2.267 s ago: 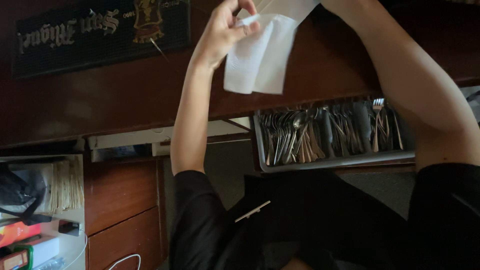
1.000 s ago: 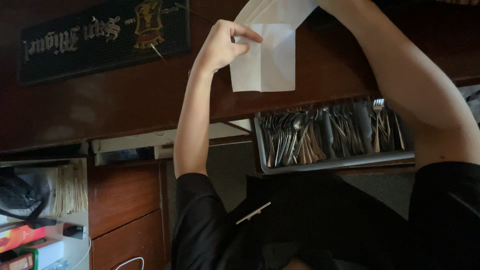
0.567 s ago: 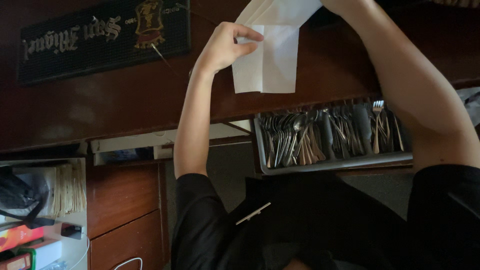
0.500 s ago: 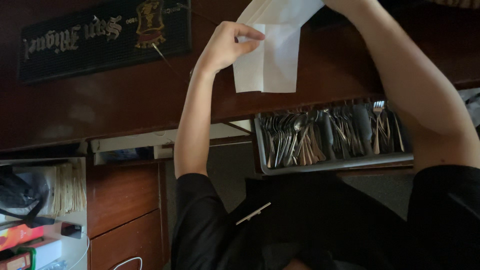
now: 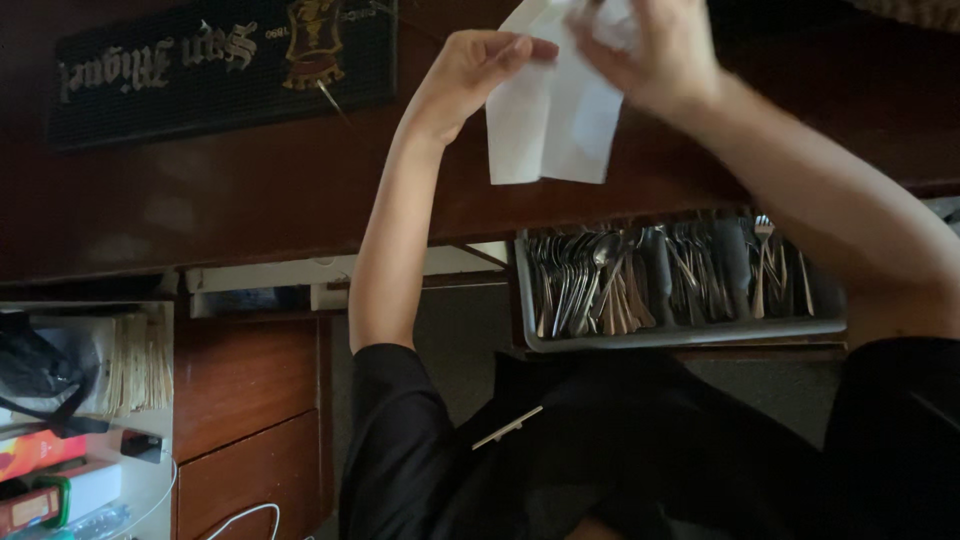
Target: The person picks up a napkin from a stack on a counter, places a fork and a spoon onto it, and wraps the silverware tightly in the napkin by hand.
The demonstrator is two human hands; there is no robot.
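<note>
**A:** Where is the white paper napkin in relation to the hands?

**B:** It is at the top centre of the frame, hanging between them. The left hand is at the napkin's upper left corner, and the right hand is at its upper right, bunched over the top edge.

**A:** How are the hands closed?

**B:** The left hand pinches the corner between thumb and fingertips, with the other fingers curled. The right hand is closed loosely over crumpled paper at the top; its fingertips are partly cut off by the frame edge, so I cannot tell how tight that hold is.

**A:** Which way does the napkin's long axis run?

**B:** Downward in the picture, from the hands toward the dark wooden bench. It is folded, with a crease running the same way.

**A:** Which hand is nearer?

**B:** Both touch it. The free lower edge lies away from both, above the grey cutlery tray of spoons and forks, and well apart from it.
</note>
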